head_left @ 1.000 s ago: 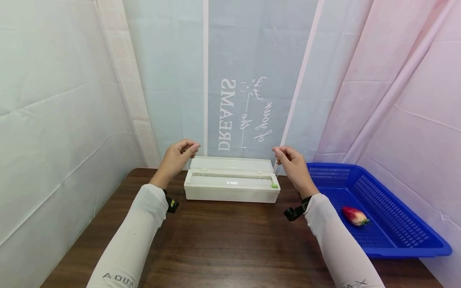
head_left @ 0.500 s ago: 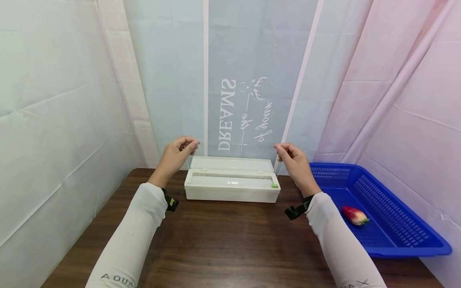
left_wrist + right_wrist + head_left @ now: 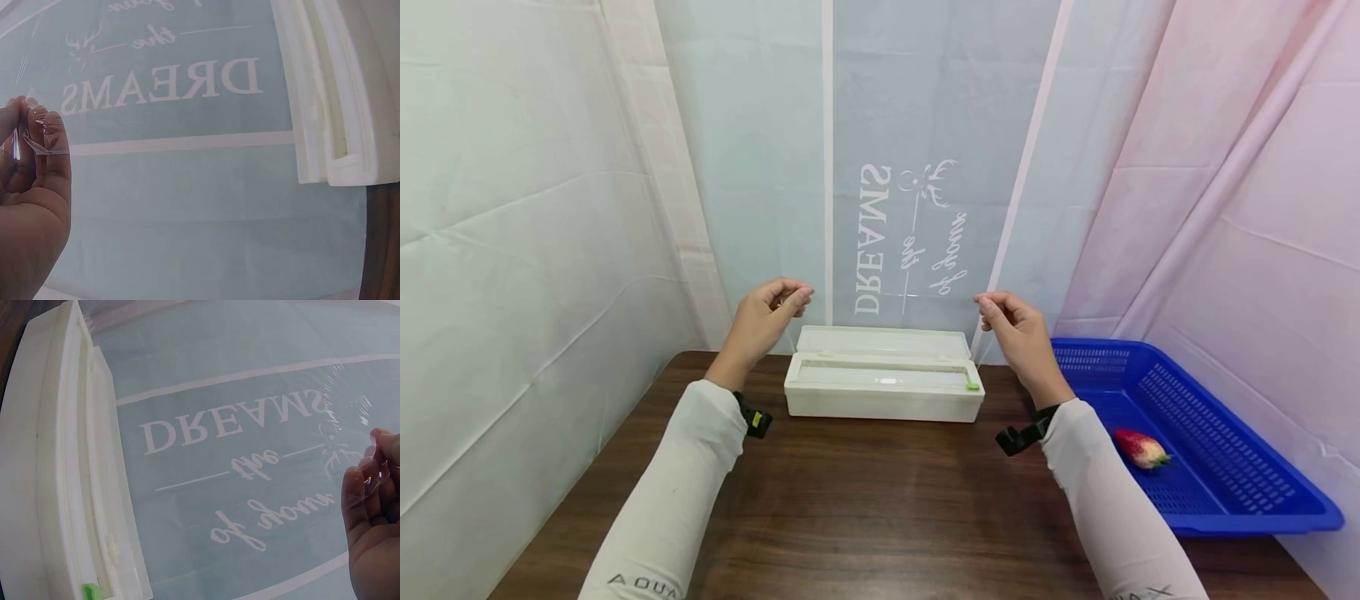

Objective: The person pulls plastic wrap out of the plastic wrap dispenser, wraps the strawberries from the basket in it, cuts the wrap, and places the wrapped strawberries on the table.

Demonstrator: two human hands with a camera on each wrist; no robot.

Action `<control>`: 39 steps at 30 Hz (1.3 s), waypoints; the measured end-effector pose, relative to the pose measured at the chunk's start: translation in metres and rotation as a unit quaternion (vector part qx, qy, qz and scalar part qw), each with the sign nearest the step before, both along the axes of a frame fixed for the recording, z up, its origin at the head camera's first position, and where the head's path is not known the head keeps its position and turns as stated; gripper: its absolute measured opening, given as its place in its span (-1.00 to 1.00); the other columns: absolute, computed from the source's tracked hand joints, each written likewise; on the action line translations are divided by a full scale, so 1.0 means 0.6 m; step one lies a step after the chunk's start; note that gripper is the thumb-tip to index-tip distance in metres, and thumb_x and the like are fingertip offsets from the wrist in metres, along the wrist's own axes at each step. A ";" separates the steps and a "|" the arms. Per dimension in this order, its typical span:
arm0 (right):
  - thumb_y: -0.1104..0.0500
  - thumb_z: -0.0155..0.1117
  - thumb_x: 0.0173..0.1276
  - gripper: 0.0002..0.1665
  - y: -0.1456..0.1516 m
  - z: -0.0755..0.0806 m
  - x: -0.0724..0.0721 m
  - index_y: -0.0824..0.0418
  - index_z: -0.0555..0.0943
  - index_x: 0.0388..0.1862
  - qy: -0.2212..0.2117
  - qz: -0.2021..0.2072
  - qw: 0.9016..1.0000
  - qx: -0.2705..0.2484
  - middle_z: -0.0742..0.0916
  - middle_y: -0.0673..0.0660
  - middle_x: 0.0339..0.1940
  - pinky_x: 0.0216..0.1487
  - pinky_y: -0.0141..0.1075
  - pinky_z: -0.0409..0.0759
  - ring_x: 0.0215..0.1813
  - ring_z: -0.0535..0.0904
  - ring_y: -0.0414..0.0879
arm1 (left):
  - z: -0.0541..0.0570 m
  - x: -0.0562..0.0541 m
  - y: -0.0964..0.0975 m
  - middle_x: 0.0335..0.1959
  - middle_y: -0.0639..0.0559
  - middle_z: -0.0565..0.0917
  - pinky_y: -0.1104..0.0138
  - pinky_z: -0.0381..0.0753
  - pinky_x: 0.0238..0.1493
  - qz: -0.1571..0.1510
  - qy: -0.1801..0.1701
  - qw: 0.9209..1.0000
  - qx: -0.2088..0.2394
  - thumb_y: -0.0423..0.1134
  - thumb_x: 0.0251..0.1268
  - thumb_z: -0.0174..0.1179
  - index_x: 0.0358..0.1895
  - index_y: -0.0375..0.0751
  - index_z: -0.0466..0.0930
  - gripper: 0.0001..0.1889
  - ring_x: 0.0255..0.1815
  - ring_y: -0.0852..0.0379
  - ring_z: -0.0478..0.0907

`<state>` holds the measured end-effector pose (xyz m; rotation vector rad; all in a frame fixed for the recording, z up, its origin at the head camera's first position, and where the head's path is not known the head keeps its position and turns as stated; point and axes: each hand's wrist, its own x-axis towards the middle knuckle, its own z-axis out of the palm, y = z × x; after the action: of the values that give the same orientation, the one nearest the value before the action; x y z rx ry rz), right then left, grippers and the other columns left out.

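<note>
A sheet of clear plastic wrap [image 3: 359,412] stretches up from a long white wrap dispenser [image 3: 883,406] whose lid stands open at the back. My left hand [image 3: 763,315] pinches the sheet's left corner between thumb and fingers, above the box. The opposite corner is pinched by my right hand [image 3: 1017,333] at about the same height. In the left wrist view, the film [image 3: 47,147] folds and shines over the fingers. A small green slide cutter [image 3: 972,386] sits at the right end of the dispenser's front edge.
On the right of the brown wooden table [image 3: 880,508] stands a blue plastic basket [image 3: 1247,523] with a red and pale fruit [image 3: 1141,449] in it. A printed curtain [image 3: 917,100] hangs right behind the dispenser, with pale cloth at both sides.
Both hands have risen slightly, the right one also shifting a little to the right, drawing the plastic wrap higher. The dispenser, cutter and basket have stayed in place.
</note>
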<state>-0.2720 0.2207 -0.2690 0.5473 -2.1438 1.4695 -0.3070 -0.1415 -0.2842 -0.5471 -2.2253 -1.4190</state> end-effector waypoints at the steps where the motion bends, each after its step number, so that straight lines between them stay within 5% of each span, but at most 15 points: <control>1: 0.19 0.10 0.60 -0.65 0.000 0.001 0.001 0.48 0.61 0.07 -0.001 0.000 1.000 0.001 0.62 0.17 -0.27 -0.22 -0.45 0.55 -0.24 0.57 -0.07 | 0.001 0.000 0.000 -0.28 -0.01 0.68 0.27 0.63 -0.19 0.001 0.002 1.000 -0.001 0.07 0.49 0.15 -0.04 -0.18 0.69 -0.63 -0.23 0.06 0.62; 10: 0.08 0.12 0.59 -0.61 0.023 -0.017 -0.035 0.37 0.63 0.11 0.002 0.005 1.000 -0.016 0.63 0.00 -0.25 -0.19 -0.44 0.56 -0.20 0.57 -0.05 | 0.015 0.007 0.002 -0.32 -0.02 0.67 0.38 0.54 -0.34 -0.003 0.021 1.000 0.003 0.04 0.49 0.16 -0.08 -0.22 0.69 -0.64 -0.27 0.04 0.60; 21: 0.19 0.10 0.59 -0.64 0.002 0.025 0.008 0.51 0.60 0.06 0.016 0.009 1.000 -0.022 0.62 -0.05 -0.28 -0.16 -0.43 0.57 -0.24 0.56 -0.13 | 0.031 0.015 0.002 -0.32 -0.04 0.65 0.37 0.44 -0.40 -0.006 0.037 0.999 -0.001 0.02 0.51 0.14 -0.08 -0.23 0.68 -0.64 -0.28 -0.04 0.57; 27: 0.18 0.12 0.59 -0.64 0.010 0.019 -0.006 0.47 0.62 0.06 0.025 0.007 0.999 -0.025 0.63 -0.04 -0.28 -0.19 -0.45 0.56 -0.23 0.57 -0.03 | 0.036 0.017 0.001 -0.32 -0.03 0.65 0.37 0.41 -0.42 -0.002 0.041 0.999 -0.001 -0.01 0.51 0.15 -0.08 -0.21 0.68 -0.68 -0.30 0.08 0.55; 32: 0.10 0.15 0.57 -0.65 0.023 0.007 -0.029 0.35 0.66 0.05 0.029 0.005 0.999 -0.034 0.64 -0.02 -0.28 -0.18 -0.42 0.56 -0.23 0.56 -0.09 | 0.043 0.019 0.003 -0.30 -0.06 0.64 0.38 0.41 -0.41 -0.005 0.046 0.999 0.005 -0.07 0.52 0.15 -0.05 -0.22 0.68 -0.72 -0.27 0.01 0.57; 39: 0.08 0.16 0.57 -0.60 0.024 0.011 -0.030 0.41 0.64 0.07 0.048 0.014 0.998 -0.036 0.66 0.11 -0.23 -0.18 -0.42 0.56 -0.23 0.56 -0.12 | 0.049 0.023 0.001 -0.29 -0.07 0.65 0.41 0.45 -0.38 -0.005 0.050 0.999 0.006 -0.07 0.52 0.15 -0.04 -0.23 0.68 -0.71 -0.24 -0.04 0.60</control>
<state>-0.2903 0.2350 -0.2625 0.6129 -2.0098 1.4976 -0.2930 -0.1406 -0.2548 -0.6120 -2.1372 -1.3791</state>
